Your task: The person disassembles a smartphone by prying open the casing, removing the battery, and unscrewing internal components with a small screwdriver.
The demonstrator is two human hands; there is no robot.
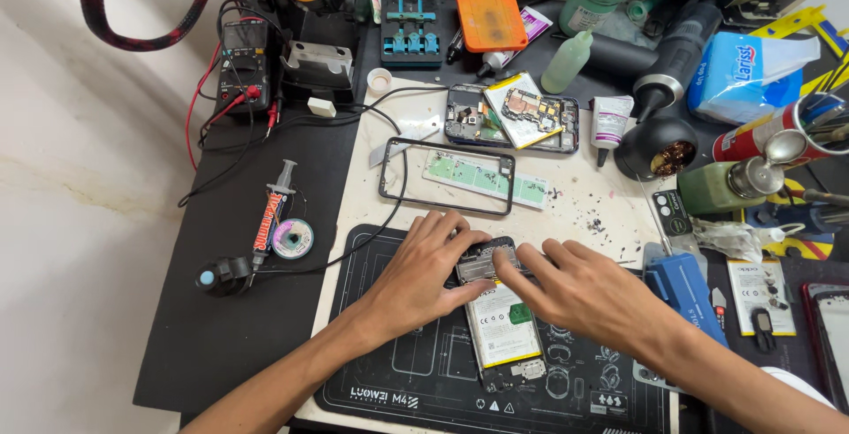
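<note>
Lower centre of frame: left hand and right hand, fingers spread and gripping nothing, press the opened phone; likely seating step, next needing even fingertip pressure.

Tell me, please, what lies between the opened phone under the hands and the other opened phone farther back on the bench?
In the head view, an empty black phone frame with a pale green strip lies between the near phone and the far phone.
</note>
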